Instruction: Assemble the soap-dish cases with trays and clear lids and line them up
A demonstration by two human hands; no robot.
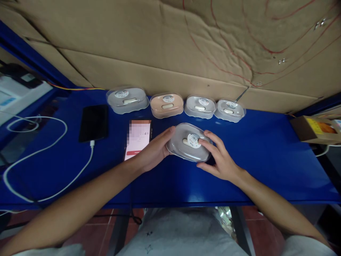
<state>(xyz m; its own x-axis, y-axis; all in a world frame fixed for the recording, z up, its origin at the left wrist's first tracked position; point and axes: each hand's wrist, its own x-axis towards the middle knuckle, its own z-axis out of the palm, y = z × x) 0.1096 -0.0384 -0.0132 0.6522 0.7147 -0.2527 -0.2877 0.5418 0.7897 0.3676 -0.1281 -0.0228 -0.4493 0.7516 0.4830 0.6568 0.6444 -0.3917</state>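
A grey oval plastic box (186, 152) with a clear cover is held above the blue table, slightly tilted. On its top are a round white label (193, 140) with printing and a cream oblong piece partly under the label. Gripping the box's left end is my left hand (157, 152), thumb along the upper rim and fingers hidden beneath. My right hand (223, 160) is closed around the right end. Its index fingertip presses on the label's edge, another finger rests at the far rim, and the thumb is near the front edge.
Along the cardboard back wall (128, 71) stand similar boxes: grey (115, 103), peach (160, 111), and two more grey ones. A lit phone (140, 142) lies by my left forearm. A dark phone (93, 122) has a white cable (66, 133). A cardboard box (301, 129) stands right.
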